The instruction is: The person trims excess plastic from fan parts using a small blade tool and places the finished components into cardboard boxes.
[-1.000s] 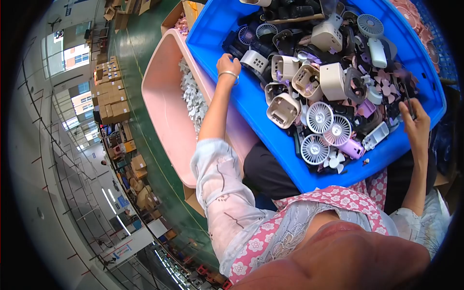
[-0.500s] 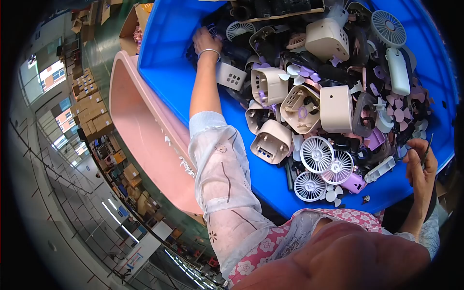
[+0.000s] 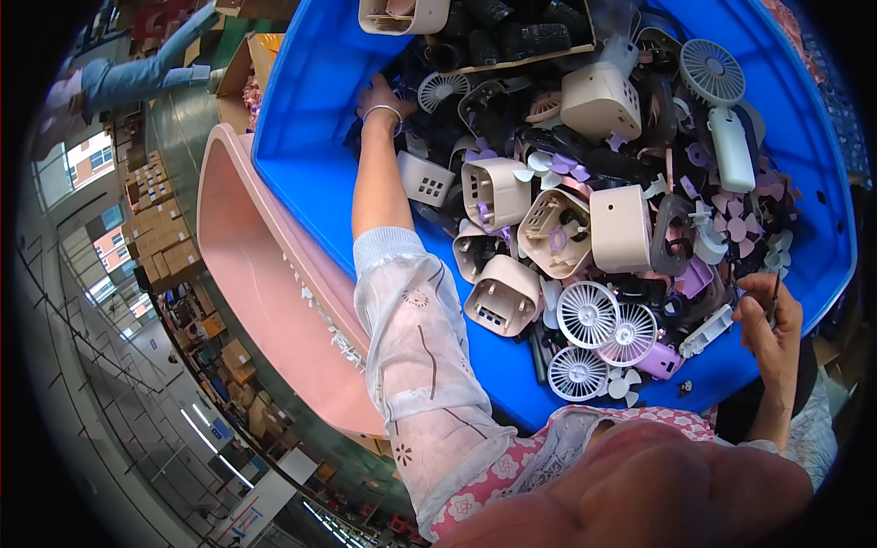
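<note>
Jumbled dark plastic parts (image 3: pixel 437 125) lie at the left end of the large blue plastic bin (image 3: pixel 306 196), close by its left wall, and the left hand (image 3: pixel 376 99) reaches in among them, back uppermost and fingers pointing away from the body; its fingertips are hidden, so I cannot tell whether it grasps anything. That arm stretches nearly straight across the bin's near left edge, with a silver bracelet (image 3: pixel 383 111) at the wrist and a sheer white sleeve (image 3: pixel 416 342) pushed up the forearm. The right hand (image 3: pixel 770 320), bent at the wrist over the bin's near right edge, pinches a thin dark tool (image 3: pixel 776 300) between curled fingers. A pale box-shaped housing with square holes (image 3: pixel 425 178) sits just beside the left forearm. Between the hands, open beige plastic housings (image 3: pixel 502 295) and round white slotted grilles (image 3: pixel 587 313) crowd the heap, with a lilac plastic piece (image 3: pixel 660 361) near the bin's near edge. Outside the left edge stands a pink plastic tub (image 3: pixel 265 320), partly hidden by the sleeve.
</note>
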The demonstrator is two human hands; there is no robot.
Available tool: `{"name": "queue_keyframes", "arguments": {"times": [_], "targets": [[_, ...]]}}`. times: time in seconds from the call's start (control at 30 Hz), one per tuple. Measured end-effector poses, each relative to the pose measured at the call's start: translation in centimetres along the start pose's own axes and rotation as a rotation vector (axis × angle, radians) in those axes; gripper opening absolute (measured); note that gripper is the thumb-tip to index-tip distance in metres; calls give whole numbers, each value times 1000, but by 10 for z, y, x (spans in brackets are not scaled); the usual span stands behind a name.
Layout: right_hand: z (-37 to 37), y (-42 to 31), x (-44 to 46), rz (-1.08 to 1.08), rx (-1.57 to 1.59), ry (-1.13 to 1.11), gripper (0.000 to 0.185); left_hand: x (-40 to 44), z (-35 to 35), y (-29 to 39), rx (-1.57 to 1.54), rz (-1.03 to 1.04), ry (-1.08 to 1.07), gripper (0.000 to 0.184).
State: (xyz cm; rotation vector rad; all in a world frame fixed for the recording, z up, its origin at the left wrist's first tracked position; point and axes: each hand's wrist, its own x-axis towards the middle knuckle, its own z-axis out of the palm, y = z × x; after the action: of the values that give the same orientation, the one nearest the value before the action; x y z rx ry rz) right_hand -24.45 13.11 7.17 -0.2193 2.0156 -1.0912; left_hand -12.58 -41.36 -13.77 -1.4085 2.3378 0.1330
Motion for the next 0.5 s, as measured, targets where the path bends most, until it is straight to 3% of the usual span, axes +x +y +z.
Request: {"name": "queue_keyframes", "arguments": {"times": [0.13,0.23,0.4,0.5], "targets": [[4,-1,-1,10,0,-23,21,-5,-8,3,51,45,-132,96],[6,-4,-2,18,1,-26,22,-7,-10,0,-18,-5,-84,99],[6,-6,-3,-6,-11,-40,22,3,5,3,131,-65,-117,101],[7,-7,-2,-21,-19,-27,21,29,21,-6,-28,96,-194,106]]}}
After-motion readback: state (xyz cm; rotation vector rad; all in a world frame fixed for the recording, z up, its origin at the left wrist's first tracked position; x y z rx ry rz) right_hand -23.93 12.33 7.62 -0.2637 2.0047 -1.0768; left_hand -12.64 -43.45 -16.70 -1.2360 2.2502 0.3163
